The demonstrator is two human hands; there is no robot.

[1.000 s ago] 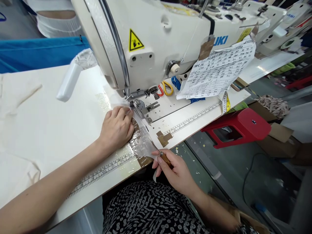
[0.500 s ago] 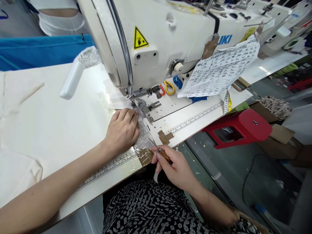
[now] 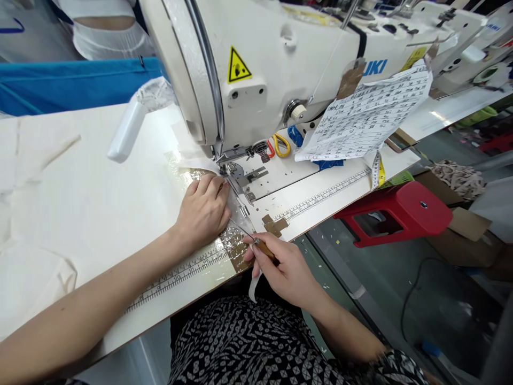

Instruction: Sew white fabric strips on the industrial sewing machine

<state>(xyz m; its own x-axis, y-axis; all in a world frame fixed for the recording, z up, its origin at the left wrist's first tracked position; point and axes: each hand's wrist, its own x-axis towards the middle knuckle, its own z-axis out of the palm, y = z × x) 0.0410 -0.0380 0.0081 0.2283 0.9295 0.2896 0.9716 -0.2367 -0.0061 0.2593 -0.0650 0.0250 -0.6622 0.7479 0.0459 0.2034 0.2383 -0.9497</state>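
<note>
My left hand (image 3: 205, 209) rests on the machine bed just left of the presser foot (image 3: 224, 170), fingers bent and held together. What lies beneath its fingertips is hidden. A thin white piece of material (image 3: 197, 162) runs behind the fingers towards the needle of the sewing machine (image 3: 260, 53). In my right hand (image 3: 286, 267), closed near the front edge, is an awl (image 3: 265, 249) with a wooden handle. Its slim metal shaft points left, the tip close to my left hand. Below the right fingers hangs a narrow white strip (image 3: 253, 289).
Yellow- and red-handled scissors (image 3: 282, 145) lie behind the needle area. A handwritten sheet (image 3: 364, 117) hangs from the machine. Measuring tapes (image 3: 320, 193) line the table edge. A red stool (image 3: 401, 214) stands at right, a white padded piece (image 3: 127, 131) lies at left. Another person (image 3: 106, 32) is behind.
The awl has shifted left, its tip nearer my left hand. The white strip under my right hand hangs lower. My left hand stays by the presser foot; the whole view has shifted slightly.
</note>
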